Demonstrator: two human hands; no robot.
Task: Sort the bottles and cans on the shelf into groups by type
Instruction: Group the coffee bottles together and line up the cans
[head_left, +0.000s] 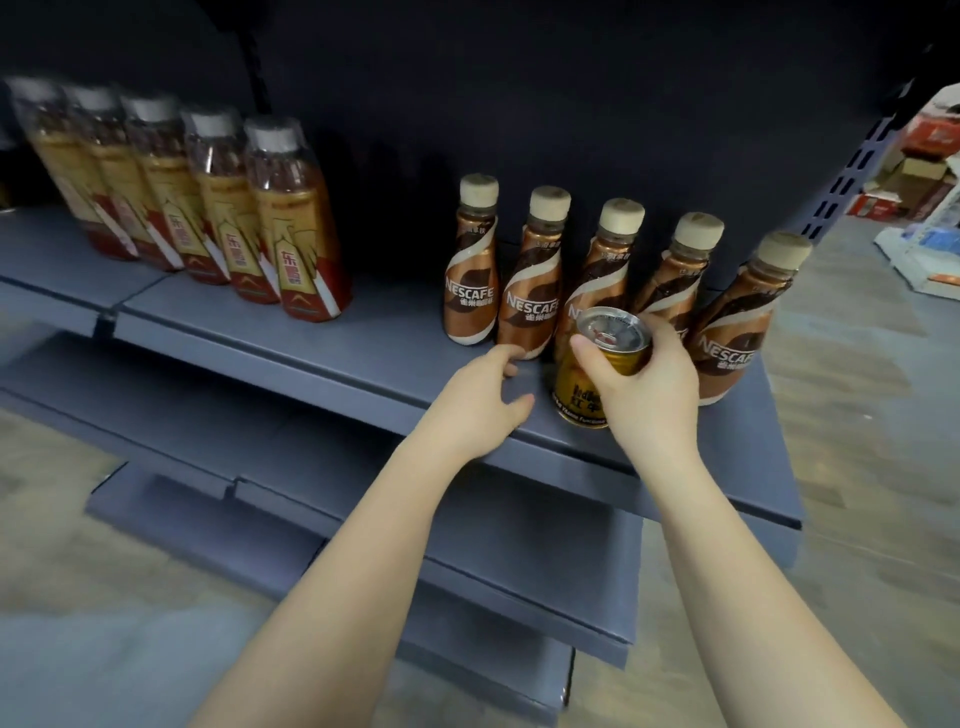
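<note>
two hands: right (644, 395) grips gold can (587, 379), left (478, 405) empty.

A wide bare stretch of shelf (395, 332) lies open between the five tall bottles (208, 208) on the left and the row of five Nescafe bottles (530, 275) on the right, while a gold can (597, 364) stands just before that row, crowding its front.
</note>
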